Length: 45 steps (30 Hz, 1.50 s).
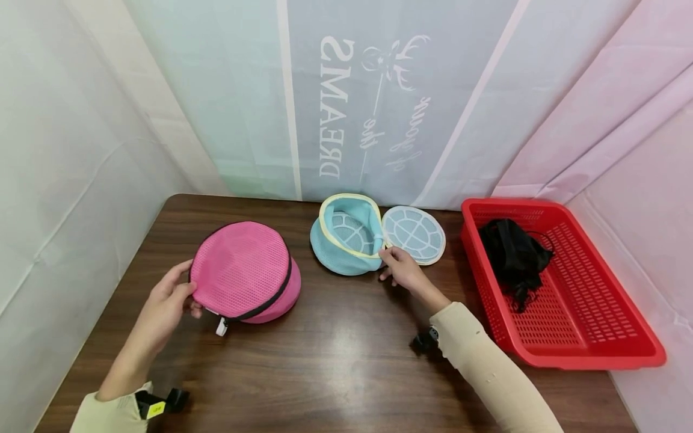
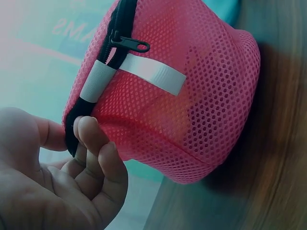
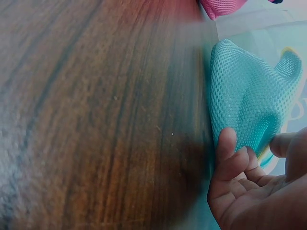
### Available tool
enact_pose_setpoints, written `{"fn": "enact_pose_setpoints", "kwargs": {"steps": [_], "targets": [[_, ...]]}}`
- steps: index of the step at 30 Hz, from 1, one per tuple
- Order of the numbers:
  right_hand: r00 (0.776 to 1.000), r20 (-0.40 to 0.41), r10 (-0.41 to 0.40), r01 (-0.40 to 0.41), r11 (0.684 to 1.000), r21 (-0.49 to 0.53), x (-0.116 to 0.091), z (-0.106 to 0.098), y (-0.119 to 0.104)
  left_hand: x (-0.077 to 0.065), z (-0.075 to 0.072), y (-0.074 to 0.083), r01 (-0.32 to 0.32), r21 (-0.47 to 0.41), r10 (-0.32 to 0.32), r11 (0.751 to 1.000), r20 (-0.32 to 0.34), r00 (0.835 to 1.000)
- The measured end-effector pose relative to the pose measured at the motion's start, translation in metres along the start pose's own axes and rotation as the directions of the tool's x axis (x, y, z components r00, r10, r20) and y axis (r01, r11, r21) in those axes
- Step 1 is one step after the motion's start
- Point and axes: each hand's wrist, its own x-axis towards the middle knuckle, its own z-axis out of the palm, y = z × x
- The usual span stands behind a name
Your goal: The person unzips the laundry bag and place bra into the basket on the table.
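On the left of the table stands a round pink mesh laundry bag [image 1: 242, 269], its lid lying over the top and a black zip running round the rim. My left hand [image 1: 169, 296] pinches that rim at its left side, thumb and fingers on the zip edge. The zip pull [image 2: 129, 44] and a white tag [image 2: 153, 75] show in the left wrist view. At the back centre, a blue mesh laundry bag [image 1: 341, 260] with yellow trim is open, and its round lid [image 1: 414, 233] is folded out to the right. My right hand [image 1: 403, 268] pinches the bag's yellow rim near the lid.
A red plastic basket [image 1: 495, 300] stands at the right, with a crumpled black item [image 1: 511, 255] inside. Behind the brown wooden table [image 1: 335, 361] hangs a printed curtain [image 1: 379, 108]. White sheeting [image 1: 81, 150] borders the left side.
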Motion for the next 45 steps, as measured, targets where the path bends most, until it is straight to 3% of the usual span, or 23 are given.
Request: {"fn": "enact_pose_setpoints", "kwargs": {"steps": [17, 45], "targets": [[1.0, 0.012, -0.011, 0.011, 1.0, -0.006, 0.0, -0.001, 0.0, -0.009, 0.067, 0.012, 0.0, -0.122, 0.011, 0.993, 0.084, 0.996], [1.0, 0.004, -0.025, 0.025, 0.999, -0.027, -0.008, -0.004, -0.003, -0.019, 0.128, 0.023, -0.037, -0.151, 0.078, 0.988, 0.276, 0.958]]}}
